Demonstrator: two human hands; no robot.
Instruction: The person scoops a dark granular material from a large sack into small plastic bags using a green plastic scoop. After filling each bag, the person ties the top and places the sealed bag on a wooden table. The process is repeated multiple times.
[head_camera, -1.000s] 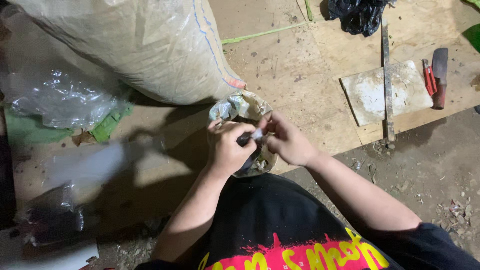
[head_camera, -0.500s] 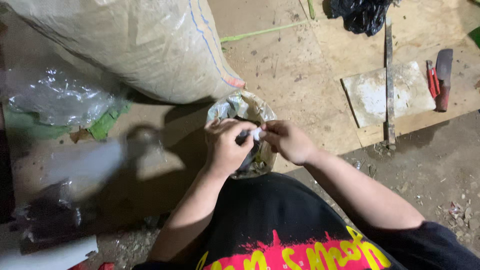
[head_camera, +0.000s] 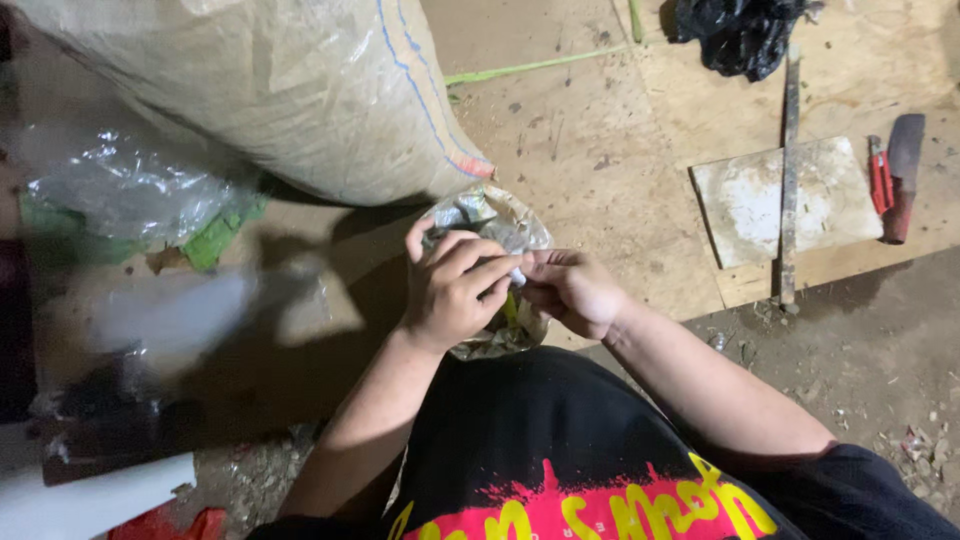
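Our left hand (head_camera: 450, 290) and right hand (head_camera: 572, 290) pinch small white bit (head_camera: 516, 276) over crumpled bag (head_camera: 495, 222), just under hands. Scraps inside bag. Big sack (head_camera: 270, 90) up left of hands. Wood board floor (head_camera: 590, 160); knife (head_camera: 900, 175) far right. Dirt ground (head_camera: 860, 350) beside us.

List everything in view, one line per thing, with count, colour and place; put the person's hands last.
woven sack: 1, tan with blue stripe, top left
small bag: 1, crumpled, silvery, under the hands
clear plastic sheet: 1, see-through, left
black plastic bag: 1, top right
flat slab: 1, whitish, right on the wooden boards
metal strip: 1, grey, across the slab
cleaver: 1, dark blade, far right
red tool: 1, beside the cleaver
left hand: 1, over the small bag
right hand: 1, pinching a small white piece, hard to identify
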